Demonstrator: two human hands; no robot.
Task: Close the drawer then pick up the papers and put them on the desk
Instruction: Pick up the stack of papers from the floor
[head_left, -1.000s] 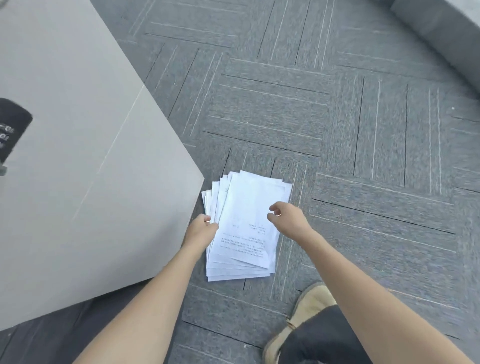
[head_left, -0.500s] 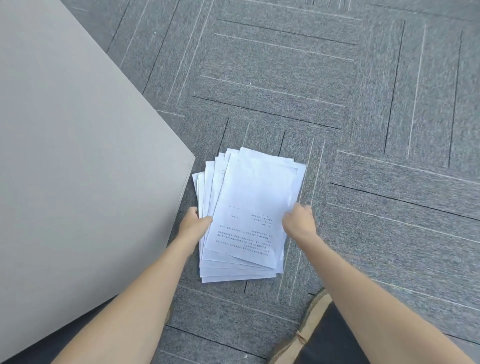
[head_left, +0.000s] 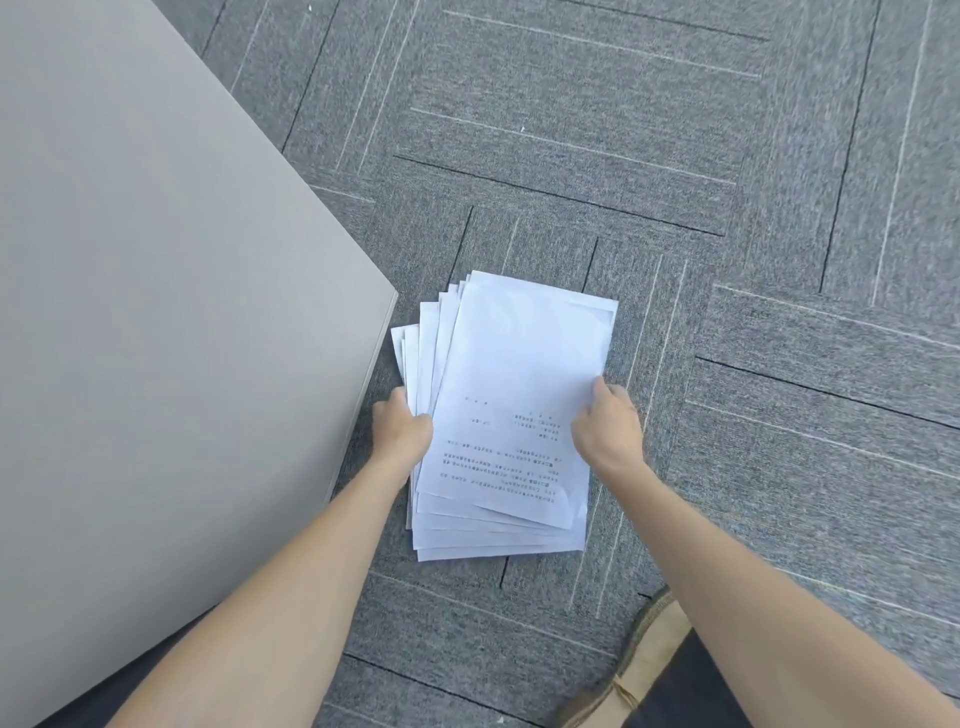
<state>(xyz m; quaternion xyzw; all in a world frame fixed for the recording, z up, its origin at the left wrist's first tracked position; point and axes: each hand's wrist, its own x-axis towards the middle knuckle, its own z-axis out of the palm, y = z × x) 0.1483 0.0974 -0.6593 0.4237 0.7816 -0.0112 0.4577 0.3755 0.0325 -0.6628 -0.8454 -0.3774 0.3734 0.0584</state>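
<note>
Two bare forearms reach forward from the bottom edge, and beside the right one sits a tan fabric shoe (head_left: 647, 670) with a dark trouser leg (head_left: 691, 686) over it. Farther out, both hands meet a loose, fanned stack of white printed paper sheets (head_left: 514, 374) lying on the grey patterned carpet-tile floor (head_left: 649, 130). The left hand (head_left: 402, 428) is curled against the stack's left edge, fingers tucked out of sight under or behind the sheets, so how firmly it grips cannot be told. The right hand (head_left: 608, 426) rests on the stack's right edge with its fingers bent and closed onto the top sheets, thumb up on the paper. The stack lies flat, its printed text upside down to the camera. Just left of it, nearly touching its corner, spreads the large flat beige desk top (head_left: 156, 312), whose corner points toward the papers.
</note>
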